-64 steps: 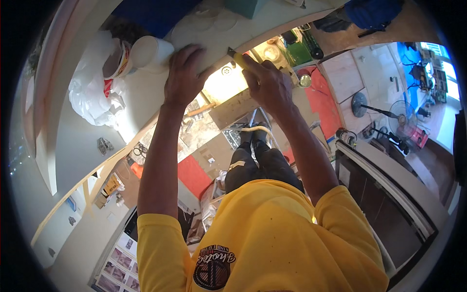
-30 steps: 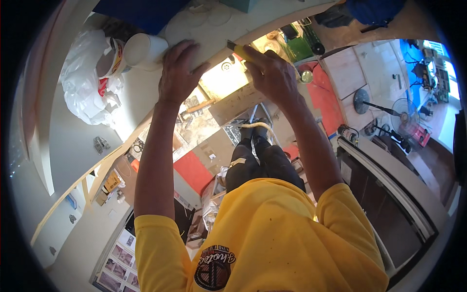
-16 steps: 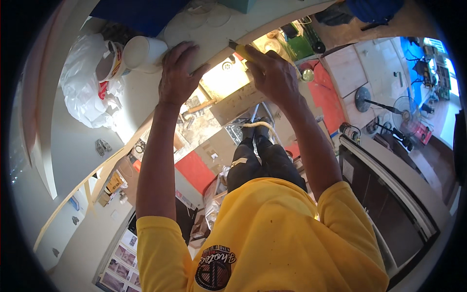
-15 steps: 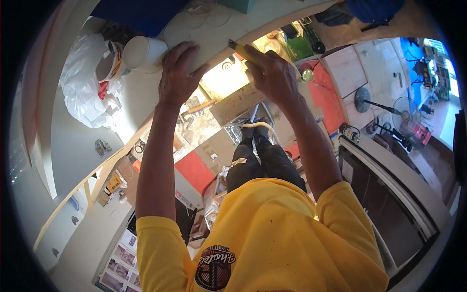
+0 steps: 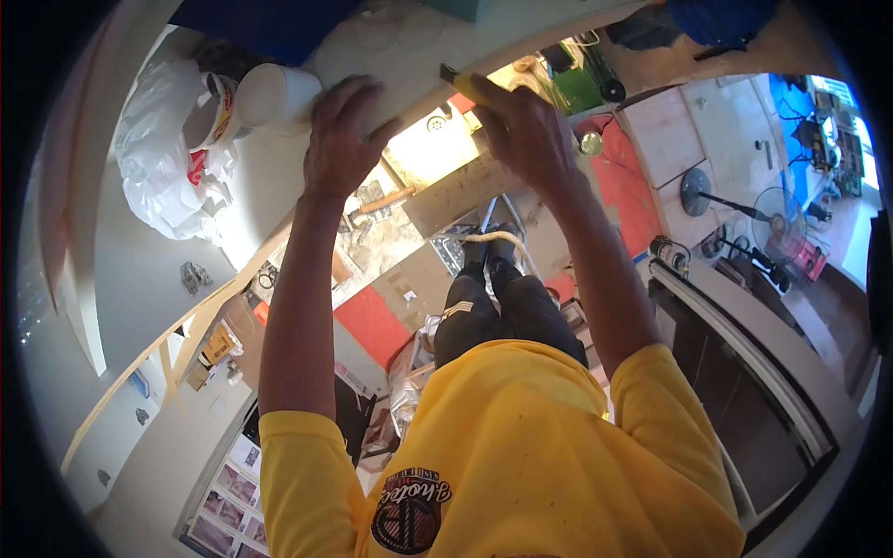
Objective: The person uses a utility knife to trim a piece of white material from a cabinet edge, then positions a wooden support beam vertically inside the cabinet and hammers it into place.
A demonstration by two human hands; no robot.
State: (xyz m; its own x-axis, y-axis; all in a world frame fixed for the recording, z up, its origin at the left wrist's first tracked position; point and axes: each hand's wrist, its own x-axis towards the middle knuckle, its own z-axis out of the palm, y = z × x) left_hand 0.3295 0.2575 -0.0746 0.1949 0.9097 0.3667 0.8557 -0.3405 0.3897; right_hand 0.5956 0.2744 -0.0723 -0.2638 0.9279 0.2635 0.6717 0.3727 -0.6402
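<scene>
A pale ledge (image 5: 409, 58) curves across the top of the view, above the lit work area below. My left hand (image 5: 342, 139) lies at its edge, thumb apart from the fingers, holding nothing that shows. My right hand (image 5: 530, 135) is wrapped round a yellow utility knife (image 5: 476, 90). The knife's short dark blade points up and left, close to the ledge's edge. Just left of my left hand a white plastic cup (image 5: 276, 99) lies on its side. Beside the cup is an open tub (image 5: 206, 116) with a coloured label.
A crumpled white plastic bag (image 5: 153, 163) surrounds the tub. Dark blue cloth (image 5: 265, 23) lies at the top left. Far below are a red mat (image 5: 374, 327), a standing fan (image 5: 779, 219) and a curved pale hose (image 5: 493, 239) by my feet.
My right hand has shifted slightly to the right and down, and the knife blade has turned a little. The left hand stays at nearly the same place.
</scene>
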